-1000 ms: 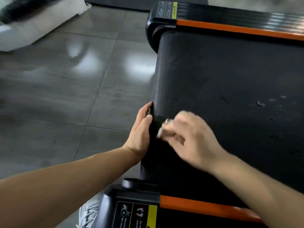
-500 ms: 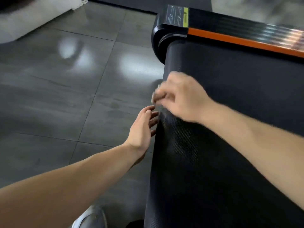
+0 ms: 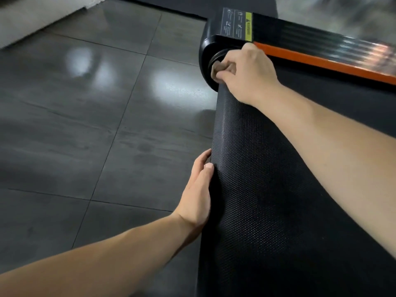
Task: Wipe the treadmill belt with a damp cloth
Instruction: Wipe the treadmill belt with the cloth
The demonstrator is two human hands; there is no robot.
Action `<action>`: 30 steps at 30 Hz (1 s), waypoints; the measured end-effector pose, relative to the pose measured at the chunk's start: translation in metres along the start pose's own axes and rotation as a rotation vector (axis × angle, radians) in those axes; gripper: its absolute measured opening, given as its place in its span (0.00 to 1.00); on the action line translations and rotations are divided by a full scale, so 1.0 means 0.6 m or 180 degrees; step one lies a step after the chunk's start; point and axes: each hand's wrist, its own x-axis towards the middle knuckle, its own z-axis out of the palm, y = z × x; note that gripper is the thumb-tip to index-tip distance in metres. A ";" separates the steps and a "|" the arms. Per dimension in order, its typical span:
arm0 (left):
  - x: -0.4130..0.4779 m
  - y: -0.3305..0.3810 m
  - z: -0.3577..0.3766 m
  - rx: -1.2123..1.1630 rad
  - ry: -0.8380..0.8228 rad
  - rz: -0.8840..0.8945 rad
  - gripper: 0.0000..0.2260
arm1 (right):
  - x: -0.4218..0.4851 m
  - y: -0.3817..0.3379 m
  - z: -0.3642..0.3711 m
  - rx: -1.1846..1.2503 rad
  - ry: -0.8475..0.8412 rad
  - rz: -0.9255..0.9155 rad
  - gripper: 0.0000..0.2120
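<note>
The black textured treadmill belt (image 3: 267, 189) fills the right half of the view, curving down over its end roller. My left hand (image 3: 198, 191) lies flat against the belt's rounded end edge, fingers together, holding nothing. My right hand (image 3: 244, 69) is at the far corner of the belt, fingers bunched around a small greyish cloth (image 3: 216, 68), of which only a bit shows. It presses there beside the black end cap (image 3: 209, 50) of the side rail.
An orange-striped black side rail (image 3: 321, 54) with a yellow warning label (image 3: 248, 26) runs along the far side. Glossy dark grey floor tiles (image 3: 96, 125) cover the left. A pale object (image 3: 32, 16) sits at the top left corner.
My right hand has swept with the cloth along the belt's end from the near side to the far corner. My left hand lifted briefly and now rests on the belt edge again.
</note>
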 end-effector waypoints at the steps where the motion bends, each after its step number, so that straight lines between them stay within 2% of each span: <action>1: -0.001 0.001 -0.002 -0.0059 0.0013 -0.0054 0.18 | -0.023 -0.008 -0.007 0.0078 -0.0094 -0.0015 0.12; 7: -0.017 0.011 -0.016 -0.0339 0.0367 -0.0493 0.18 | -0.266 -0.078 -0.054 0.0451 -0.0352 -0.0568 0.11; 12: -0.056 0.002 -0.018 -0.0414 0.0440 -0.0577 0.20 | -0.461 -0.125 -0.101 0.1054 -0.0629 -0.0823 0.11; 15: -0.083 0.011 0.002 -0.0074 0.0417 -0.0437 0.19 | -0.533 -0.131 -0.122 0.1418 -0.1024 -0.1087 0.07; 18: -0.100 0.016 0.023 0.0721 0.0412 -0.0208 0.25 | -0.583 -0.112 -0.144 0.1526 -0.1313 -0.1251 0.10; 20: -0.106 0.018 0.036 0.1029 0.0540 -0.0022 0.22 | -0.615 -0.081 -0.157 0.1595 -0.1369 -0.1168 0.10; 23: -0.106 0.015 0.044 0.1462 0.0596 0.0189 0.20 | -0.649 -0.037 -0.169 0.1643 -0.1250 -0.0961 0.09; 25: -0.108 0.017 0.049 0.1667 0.0698 0.0299 0.30 | -0.644 -0.021 -0.161 0.1593 -0.0963 -0.1022 0.09; 27: -0.105 0.012 0.049 0.1863 0.0761 0.0387 0.37 | -0.609 -0.008 -0.138 0.1330 -0.0457 -0.0932 0.08; 30: -0.110 0.016 0.054 0.2217 0.0753 0.0660 0.32 | -0.553 0.005 -0.122 0.1010 0.0226 0.0080 0.14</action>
